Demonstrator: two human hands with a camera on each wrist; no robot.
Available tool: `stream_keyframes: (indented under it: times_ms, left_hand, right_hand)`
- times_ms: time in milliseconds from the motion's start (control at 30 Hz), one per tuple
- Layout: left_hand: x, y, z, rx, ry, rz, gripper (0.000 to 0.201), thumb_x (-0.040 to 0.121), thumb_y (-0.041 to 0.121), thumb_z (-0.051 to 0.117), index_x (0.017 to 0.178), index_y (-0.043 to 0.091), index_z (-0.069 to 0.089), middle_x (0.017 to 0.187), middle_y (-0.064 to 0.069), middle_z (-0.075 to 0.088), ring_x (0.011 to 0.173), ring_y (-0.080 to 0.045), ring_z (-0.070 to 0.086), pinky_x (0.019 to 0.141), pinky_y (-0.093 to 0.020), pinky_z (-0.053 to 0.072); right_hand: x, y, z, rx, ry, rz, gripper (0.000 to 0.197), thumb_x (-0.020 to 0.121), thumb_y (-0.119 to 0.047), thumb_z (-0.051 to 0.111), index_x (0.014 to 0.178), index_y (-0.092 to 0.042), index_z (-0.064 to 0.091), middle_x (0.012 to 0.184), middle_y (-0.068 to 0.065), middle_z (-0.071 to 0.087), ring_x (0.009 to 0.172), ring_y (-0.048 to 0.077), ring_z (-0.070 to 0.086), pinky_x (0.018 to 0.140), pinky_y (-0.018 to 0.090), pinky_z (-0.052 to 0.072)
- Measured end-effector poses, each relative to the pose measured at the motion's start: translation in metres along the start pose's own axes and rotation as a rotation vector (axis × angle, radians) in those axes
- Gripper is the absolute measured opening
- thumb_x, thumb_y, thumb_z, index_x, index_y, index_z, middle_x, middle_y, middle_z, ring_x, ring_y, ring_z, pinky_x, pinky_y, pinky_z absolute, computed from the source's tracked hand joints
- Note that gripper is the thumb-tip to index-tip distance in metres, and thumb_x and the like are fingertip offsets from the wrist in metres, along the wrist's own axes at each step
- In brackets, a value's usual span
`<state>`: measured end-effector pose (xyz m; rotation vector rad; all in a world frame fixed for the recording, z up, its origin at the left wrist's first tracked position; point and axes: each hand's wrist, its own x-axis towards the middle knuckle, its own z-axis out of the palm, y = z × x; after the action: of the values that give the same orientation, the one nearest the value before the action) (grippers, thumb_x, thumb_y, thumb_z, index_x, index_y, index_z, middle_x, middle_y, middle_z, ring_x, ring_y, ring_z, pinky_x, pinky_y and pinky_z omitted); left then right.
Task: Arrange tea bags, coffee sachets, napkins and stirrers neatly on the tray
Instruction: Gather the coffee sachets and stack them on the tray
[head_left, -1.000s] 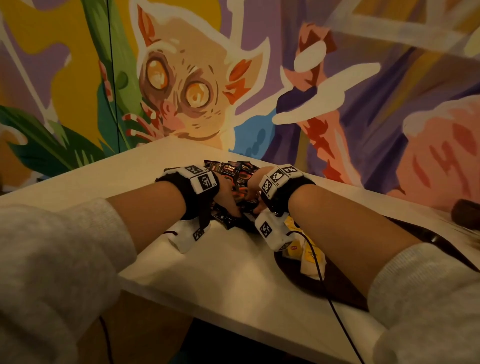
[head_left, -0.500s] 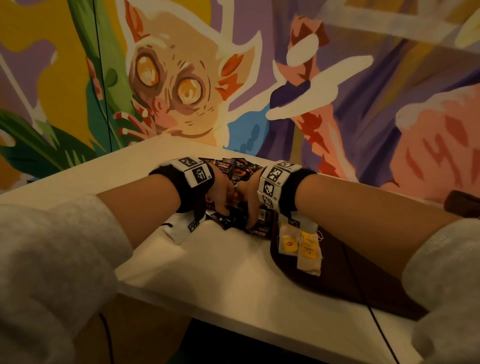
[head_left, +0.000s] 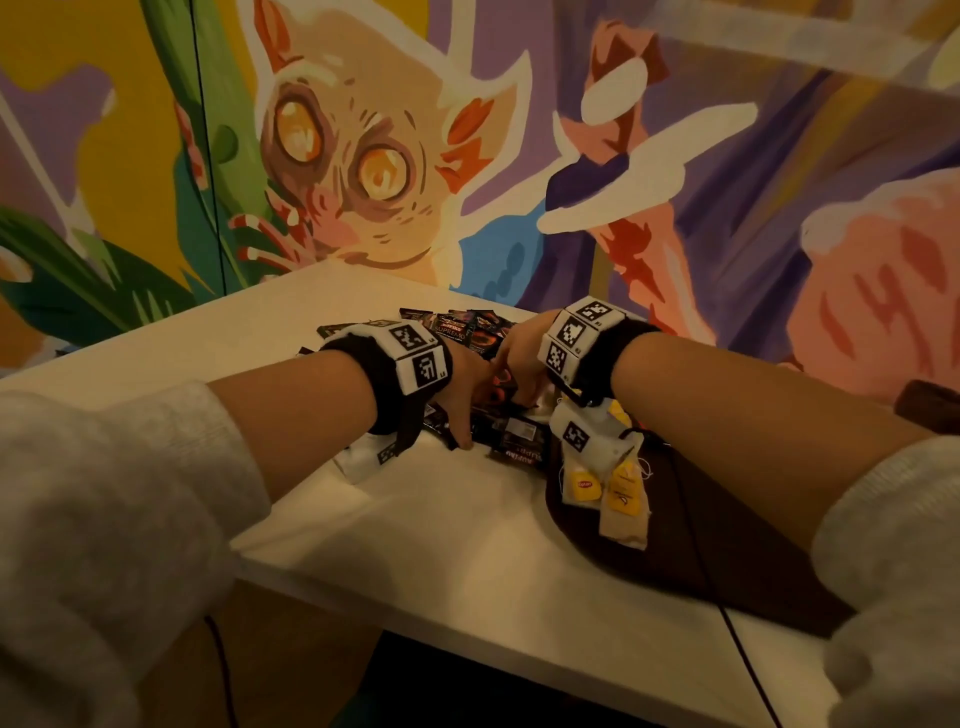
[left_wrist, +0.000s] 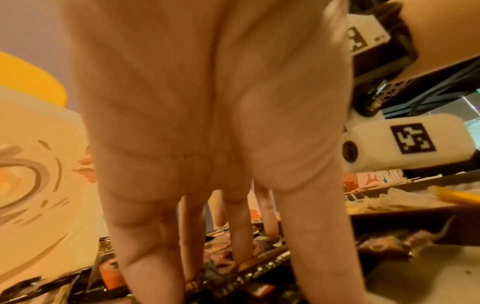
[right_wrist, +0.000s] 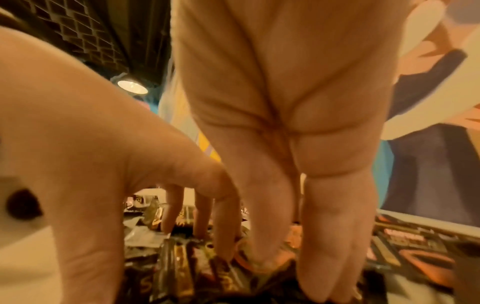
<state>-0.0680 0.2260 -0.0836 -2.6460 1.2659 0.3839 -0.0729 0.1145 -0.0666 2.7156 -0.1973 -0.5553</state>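
A heap of dark coffee sachets (head_left: 457, 327) lies on the white table (head_left: 415, 545). Both hands stand over the heap, fingers straight and pointing down. My left hand (head_left: 467, 410) presses its fingertips (left_wrist: 155, 283) on the near left side of the sachets (left_wrist: 259, 273). My right hand (head_left: 519, 374) touches the sachets (right_wrist: 176, 273) from the right, close to the left hand (right_wrist: 78, 164). Neither hand visibly grips a sachet. Tea bags (head_left: 608, 488) with yellow tags lie on the left end of the dark brown tray (head_left: 675, 551).
A painted wall (head_left: 363, 156) rises right behind the table. The table's front edge (head_left: 467, 623) runs close below my forearms. A cable (head_left: 727, 618) crosses the tray. Pale things (left_wrist: 394, 197), too blurred to name, lie on the tray.
Both hands have stayed on the sachet heap and shifted a little to the right. My right forearm has lifted off the tray's left end, so the tea bags show there.
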Motion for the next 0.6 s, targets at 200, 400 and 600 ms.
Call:
stream_keyframes:
  times_ms: [200, 400, 600]
  left_hand:
    - [0.002, -0.006, 0.002, -0.019, -0.025, 0.034, 0.065, 0.082, 0.042, 0.071, 0.135, 0.017, 0.044, 0.129, 0.004, 0.049, 0.119, -0.018, 0.047, 0.092, -0.027, 0.039]
    - [0.003, -0.006, 0.001, -0.043, -0.005, 0.049, 0.054, 0.077, 0.039, 0.076, 0.121, 0.013, 0.057, 0.123, -0.001, 0.056, 0.107, -0.017, 0.051, 0.08, -0.023, 0.035]
    - [0.005, -0.015, 0.003, -0.18, 0.028, 0.032, 0.055, 0.071, 0.03, 0.082, 0.113, 0.02, 0.048, 0.124, 0.002, 0.051, 0.109, -0.017, 0.049, 0.088, -0.028, 0.041]
  right_hand:
    - [-0.005, 0.001, 0.004, -0.09, -0.183, 0.023, 0.046, 0.064, -0.055, 0.078, 0.095, -0.023, 0.067, 0.081, -0.008, 0.065, 0.076, 0.012, 0.061, 0.076, 0.031, 0.054]
    - [-0.003, -0.007, 0.019, -0.189, -0.117, -0.024, 0.06, 0.083, -0.05, 0.062, 0.131, -0.015, 0.05, 0.121, 0.005, 0.061, 0.107, 0.021, 0.059, 0.081, 0.028, 0.045]
    - [0.003, -0.007, 0.016, 0.002, -0.111, -0.011, 0.048, 0.085, -0.035, 0.065, 0.127, -0.012, 0.055, 0.12, 0.008, 0.062, 0.109, 0.024, 0.059, 0.097, 0.036, 0.047]
